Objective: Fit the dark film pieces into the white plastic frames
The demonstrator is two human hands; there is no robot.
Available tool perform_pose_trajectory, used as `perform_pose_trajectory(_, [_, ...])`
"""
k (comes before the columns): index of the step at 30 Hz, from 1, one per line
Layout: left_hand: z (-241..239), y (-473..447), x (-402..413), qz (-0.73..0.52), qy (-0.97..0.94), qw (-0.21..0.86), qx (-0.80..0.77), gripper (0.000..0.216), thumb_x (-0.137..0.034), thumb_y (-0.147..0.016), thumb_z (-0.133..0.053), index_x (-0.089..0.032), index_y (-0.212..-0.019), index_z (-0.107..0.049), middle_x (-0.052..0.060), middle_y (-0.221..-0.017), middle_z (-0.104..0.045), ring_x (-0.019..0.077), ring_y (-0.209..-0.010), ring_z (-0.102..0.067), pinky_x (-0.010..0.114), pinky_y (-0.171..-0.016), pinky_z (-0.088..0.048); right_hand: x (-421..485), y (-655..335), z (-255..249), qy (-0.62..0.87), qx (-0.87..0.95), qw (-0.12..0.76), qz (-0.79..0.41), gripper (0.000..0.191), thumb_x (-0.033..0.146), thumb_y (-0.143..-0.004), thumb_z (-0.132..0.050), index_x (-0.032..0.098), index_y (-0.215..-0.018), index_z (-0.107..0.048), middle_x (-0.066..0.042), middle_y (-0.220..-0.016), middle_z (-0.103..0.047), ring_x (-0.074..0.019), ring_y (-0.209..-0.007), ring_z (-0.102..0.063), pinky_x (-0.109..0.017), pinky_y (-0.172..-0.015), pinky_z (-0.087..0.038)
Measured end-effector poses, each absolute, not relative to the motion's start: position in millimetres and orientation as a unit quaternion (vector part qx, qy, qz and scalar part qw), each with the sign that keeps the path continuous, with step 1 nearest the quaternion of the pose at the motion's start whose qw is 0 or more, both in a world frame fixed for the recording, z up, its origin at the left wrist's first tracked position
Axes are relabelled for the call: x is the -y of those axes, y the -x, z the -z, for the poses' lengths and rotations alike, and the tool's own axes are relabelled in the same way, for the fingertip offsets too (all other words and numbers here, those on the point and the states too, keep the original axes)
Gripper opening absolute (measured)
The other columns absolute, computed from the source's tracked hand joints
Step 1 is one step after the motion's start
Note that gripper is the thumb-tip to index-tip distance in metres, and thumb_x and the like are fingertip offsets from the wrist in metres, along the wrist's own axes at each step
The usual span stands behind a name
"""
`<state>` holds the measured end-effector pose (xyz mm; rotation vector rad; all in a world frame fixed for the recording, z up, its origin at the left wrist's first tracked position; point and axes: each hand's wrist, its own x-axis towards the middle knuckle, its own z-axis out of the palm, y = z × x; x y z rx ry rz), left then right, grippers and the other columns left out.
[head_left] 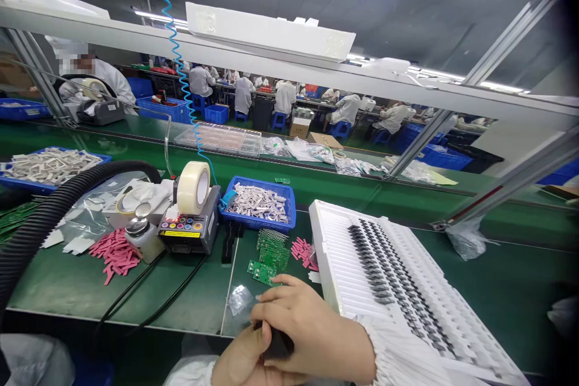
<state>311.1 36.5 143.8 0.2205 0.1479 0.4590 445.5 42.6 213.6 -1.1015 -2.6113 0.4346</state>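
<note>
A small black plastic part [277, 344] sits at the near edge, pinched between the left hand [242, 362] and the right hand [307, 329], fingers closed around it. It could slip, judging by that partial hold, toward the green circuit boards [269, 259] just beyond.

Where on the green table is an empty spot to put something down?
Bare green mat lies in front of the pink strips, and more right of the white tray. It is crowded around the tape dispenser, blue bin and circuit boards.
</note>
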Motion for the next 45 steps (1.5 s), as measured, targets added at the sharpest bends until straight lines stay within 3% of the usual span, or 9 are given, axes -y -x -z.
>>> perform_pose_trajectory(4, [-137.9, -312.7, -34.1, -0.219, -0.117, 0.964, -0.097, 0.045, -0.042, -0.056, -0.077, -0.02, -0.094, -0.066, 0.006, -0.106, -0.07, 0.028, -0.105, -0.06, 0.043, -0.092, -0.041, -39.5, -444.1, -207.5, 0.416, 0.889, 0.108, -0.16, 0.059, 0.03, -0.064, -0.068, 0.021, -0.12, -0.048, -0.005, -0.088, -0.069, -0.0217, -0.087, -0.062, -0.041, -0.093, -0.033])
perform_pose_trajectory(10, [-146.1, -313.9, -31.2, -0.243, -0.154, 0.948, -0.135, 0.031, -0.028, -0.057, -0.078, -0.02, -0.085, -0.067, 0.005, -0.094, -0.072, 0.0249, -0.097, -0.063, 0.037, -0.086, -0.043, -42.1, -446.8, -212.3, 0.391, 0.9, 0.069, -0.181, 0.062, 0.03, -0.068, -0.066, 0.02, -0.126, -0.044, -0.008, -0.092, -0.068, -0.0258, -0.095, -0.059, -0.047, -0.097, -0.027])
perform_pose_trajectory(16, [-148.9, -306.3, -35.7, -0.221, -0.291, 0.916, -0.166, 0.044, -0.023, -0.048, -0.083, -0.015, -0.089, -0.067, 0.005, -0.082, -0.069, 0.0233, -0.085, -0.063, 0.032, -0.073, -0.046, -53.0, -462.5, -237.1, 0.261, 0.916, 0.061, -0.298, 0.061, 0.033, -0.065, -0.071, 0.021, -0.121, -0.053, -0.006, -0.11, -0.058, -0.0204, -0.098, -0.055, -0.03, -0.089, -0.037])
perform_pose_trajectory(22, [-143.7, -296.3, -42.5, -0.198, -0.339, 0.909, -0.142, 0.026, -0.033, -0.084, -0.051, -0.02, -0.105, -0.057, 0.006, -0.11, -0.06, 0.019, -0.094, -0.059, 0.039, -0.078, -0.051, -57.2, -460.3, -231.8, 0.248, 0.928, 0.014, -0.278, 0.048, 0.03, -0.065, -0.071, 0.02, -0.11, -0.06, -0.005, -0.106, -0.058, -0.018, -0.089, -0.055, -0.027, -0.079, -0.04])
perform_pose_trajectory(29, [-132.1, -278.2, -65.5, -0.243, -0.256, 0.927, -0.126, 0.078, -0.037, -0.044, -0.084, -0.017, -0.114, -0.055, 0.009, -0.091, -0.069, 0.0209, -0.077, -0.064, 0.032, -0.069, -0.048, -90.8, -450.2, -228.1, 0.286, 0.926, 0.061, -0.24, 0.051, 0.037, -0.053, -0.078, 0.023, -0.099, -0.063, 0.002, -0.092, -0.062, -0.0149, -0.079, -0.052, -0.026, -0.072, -0.037])
perform_pose_trajectory(32, [-118.6, -264.7, -76.1, -0.273, -0.173, 0.93, -0.175, 0.058, -0.039, -0.063, -0.074, -0.015, -0.112, -0.055, 0.014, -0.107, -0.066, 0.0244, -0.094, -0.063, 0.034, -0.078, -0.046, -123.5, -444.0, -218.6, 0.395, 0.906, 0.049, -0.143, 0.047, 0.041, -0.06, -0.075, 0.021, -0.1, -0.062, 0.0, -0.096, -0.061, -0.0162, -0.084, -0.053, -0.026, -0.075, -0.039])
perform_pose_trajectory(35, [-105.8, -259.6, -77.8, -0.263, -0.096, 0.925, -0.258, 0.035, -0.033, -0.077, -0.061, -0.009, -0.102, -0.058, 0.013, -0.091, -0.07, 0.02, -0.081, -0.065, 0.031, -0.074, -0.045, -157.8, -432.0, -193.3, 0.474, 0.879, 0.022, -0.053, 0.046, 0.04, -0.063, -0.073, 0.016, -0.101, -0.062, -0.006, -0.098, -0.06, -0.0223, -0.087, -0.053, -0.034, -0.077, -0.038])
perform_pose_trajectory(40, [-95.9, -262.5, -70.8, -0.251, -0.029, 0.92, -0.301, 0.021, -0.029, -0.078, -0.06, -0.011, -0.089, -0.06, 0.002, -0.069, -0.068, 0.0122, -0.063, -0.063, 0.026, -0.065, -0.043, -187.8, -414.2, -145.0, 0.499, 0.866, -0.045, 0.006, 0.037, 0.038, -0.061, -0.073, 0.011, -0.085, -0.063, -0.009, -0.09, -0.059, -0.0259, -0.089, -0.051, -0.04, -0.078, -0.037])
perform_pose_trajectory(45, [-92.8, -262.0, -68.9, -0.256, 0.017, 0.909, -0.329, 0.016, -0.026, -0.075, -0.062, -0.014, -0.086, -0.059, -0.004, -0.061, -0.064, 0.0071, -0.054, -0.059, 0.021, -0.061, -0.041, -189.2, -410.3, -128.3, 0.516, 0.852, -0.074, 0.042, 0.037, 0.047, -0.076, -0.06, 0.015, -0.094, -0.058, -0.006, -0.097, -0.056, -0.0222, -0.094, -0.05, -0.042, -0.083, -0.038])
